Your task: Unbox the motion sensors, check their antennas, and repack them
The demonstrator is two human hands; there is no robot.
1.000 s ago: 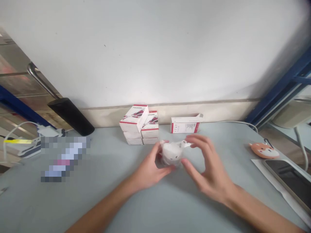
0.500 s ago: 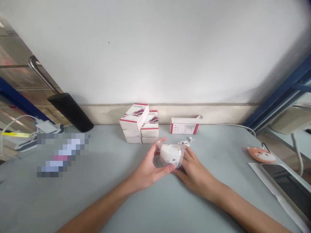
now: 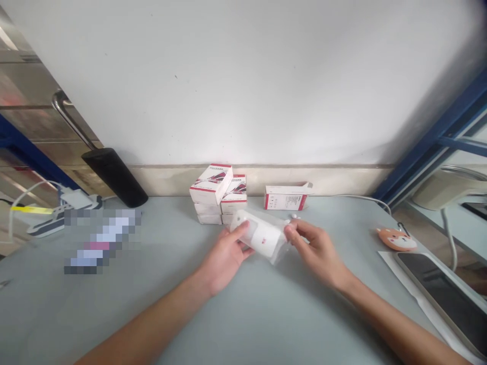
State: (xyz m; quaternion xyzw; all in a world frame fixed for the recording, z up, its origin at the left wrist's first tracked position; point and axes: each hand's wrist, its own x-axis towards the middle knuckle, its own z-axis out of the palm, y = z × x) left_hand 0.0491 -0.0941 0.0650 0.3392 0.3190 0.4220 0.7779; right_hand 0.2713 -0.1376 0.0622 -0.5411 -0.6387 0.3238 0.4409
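A white plastic motion detector (image 3: 262, 238) with a small red mark and a greyish panel lies inside a clear plastic bag (image 3: 280, 252), held above the table. My left hand (image 3: 224, 257) grips its left end, thumb on top and fingers underneath. At the other end, my right hand (image 3: 314, 248) pinches the loose edge of the bag between thumb and fingers. Just behind the bag stands a stack of several white and red boxes (image 3: 211, 185). One box with a raised flap (image 3: 285, 196) lies on its side to the right, and small white parts (image 3: 294, 216) are partly hidden by the bag and my right hand.
On the left are a black cylinder with a metal handle (image 3: 114, 176), a power strip (image 3: 63, 218) and a pixelated item (image 3: 102, 241). To the right lie an orange animal-faced pouch (image 3: 397, 239) and a phone (image 3: 441, 289) over white paper. A wall closes off the back.
The bagged detector has turned so its long face with the red mark shows. My right hand has moved slightly right, from around the detector to the bag's edge.
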